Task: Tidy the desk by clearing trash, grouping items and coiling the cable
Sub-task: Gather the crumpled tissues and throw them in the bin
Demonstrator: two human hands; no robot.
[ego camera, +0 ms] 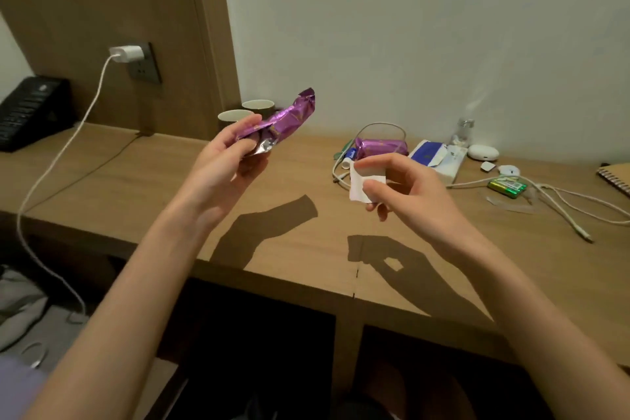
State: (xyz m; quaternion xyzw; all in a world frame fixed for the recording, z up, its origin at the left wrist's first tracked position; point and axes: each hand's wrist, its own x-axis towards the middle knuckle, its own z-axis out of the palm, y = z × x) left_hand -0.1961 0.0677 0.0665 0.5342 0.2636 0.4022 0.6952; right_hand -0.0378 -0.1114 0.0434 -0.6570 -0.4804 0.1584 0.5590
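Left grip (pixel 221 160): fingers and thumb are curled round the torn, foil-lined end of a purple wrapper (pixel 286 118), held up above the desk (pixel 136 174), in front of two cups (pixel 235 114).
Right grip (pixel 405 187): thumb and fingertips pinch a small white paper scrap (pixel 359 186) in the air over the middle of the desk.
On the desk: a second purple wrapper (pixel 380 147) lies at the back, inside a loop of white cable (pixel 562 201), with green batteries (pixel 507 186) near.
Scrap risk: the pinch looks light, so the scrap may slip out and flutter past the front edge to the floor.
Wrapper risk: the open end points down and could drop crumbs.
Full-hands risk: reaching for more trash could loosen either hold.
Cable risk: tugging that second wrapper may drag the loop and scatter the small things.
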